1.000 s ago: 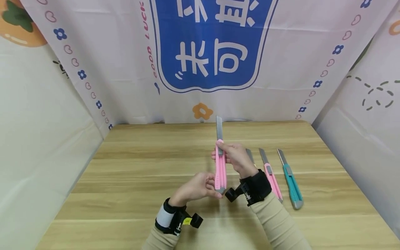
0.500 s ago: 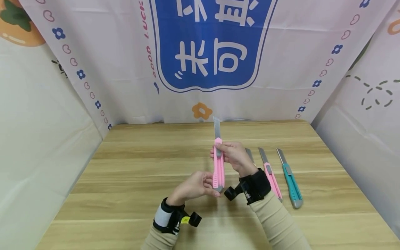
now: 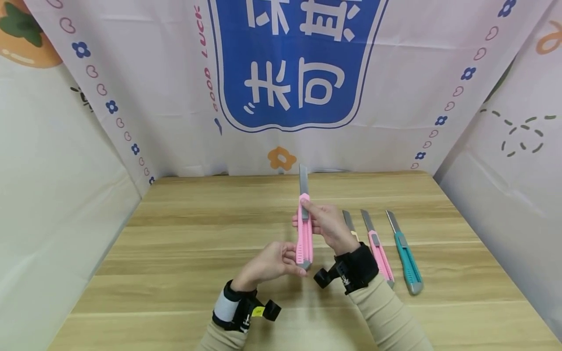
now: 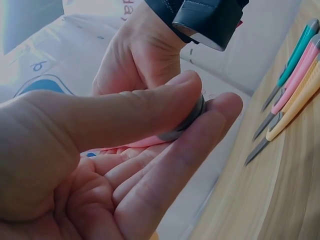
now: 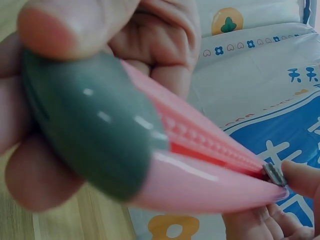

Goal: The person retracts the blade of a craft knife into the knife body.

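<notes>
A pink utility knife is held up over the table with its wide grey blade extended and pointing away. My right hand grips it near the blade end, thumb on the grey slider. At the other end, my left hand pinches the knife's dark grey end cap between thumb and fingers. In the left wrist view the thumb and fingers hide most of that cap.
On the table, to the right, lie a teal utility knife, a second pink one and a yellow one, blades out. My right hand and wrist partly cover the yellow one in the head view. A printed cloth hangs behind.
Both hands and the pink utility knife have shifted slightly left. Their hold on it looks the same, and the blade stays out.
</notes>
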`<state>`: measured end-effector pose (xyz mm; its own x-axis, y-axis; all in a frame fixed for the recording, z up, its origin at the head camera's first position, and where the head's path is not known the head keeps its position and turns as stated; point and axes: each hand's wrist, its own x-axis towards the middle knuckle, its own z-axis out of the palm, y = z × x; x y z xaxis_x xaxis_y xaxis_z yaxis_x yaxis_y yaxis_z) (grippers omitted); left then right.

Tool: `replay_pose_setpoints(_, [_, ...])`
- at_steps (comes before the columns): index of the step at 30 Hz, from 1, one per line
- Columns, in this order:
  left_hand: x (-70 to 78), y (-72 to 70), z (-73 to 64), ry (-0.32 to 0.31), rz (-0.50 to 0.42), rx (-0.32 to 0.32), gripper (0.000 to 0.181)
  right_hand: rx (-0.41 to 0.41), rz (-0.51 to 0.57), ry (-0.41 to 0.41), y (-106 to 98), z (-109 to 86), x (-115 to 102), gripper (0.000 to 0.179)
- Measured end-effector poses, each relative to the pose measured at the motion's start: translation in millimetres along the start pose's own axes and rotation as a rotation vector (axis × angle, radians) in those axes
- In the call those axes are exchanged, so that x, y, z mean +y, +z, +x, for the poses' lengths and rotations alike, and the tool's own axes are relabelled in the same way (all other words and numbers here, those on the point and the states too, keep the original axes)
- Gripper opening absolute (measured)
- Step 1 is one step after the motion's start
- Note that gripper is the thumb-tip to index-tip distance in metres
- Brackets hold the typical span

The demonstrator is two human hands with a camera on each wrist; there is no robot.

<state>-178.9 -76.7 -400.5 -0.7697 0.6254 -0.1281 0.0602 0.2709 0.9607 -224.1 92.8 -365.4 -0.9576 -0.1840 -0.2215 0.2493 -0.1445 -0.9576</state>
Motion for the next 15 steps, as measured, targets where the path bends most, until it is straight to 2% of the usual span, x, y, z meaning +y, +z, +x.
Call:
replay_pose_setpoints(6, [-0.3, -1.9, -0.3, -0.012, -0.013, 0.012, 0.034, 0.001, -0.018, -0.019, 0.5, 0.3, 1.7, 0.054])
replay_pose_setpoints(15, [-0.1, -0.6, -1.0, 0.014, 0.018, 0.005, 0.032, 0.041, -0.039, -0.021, 3.0, 2.4, 2.6, 0.046])
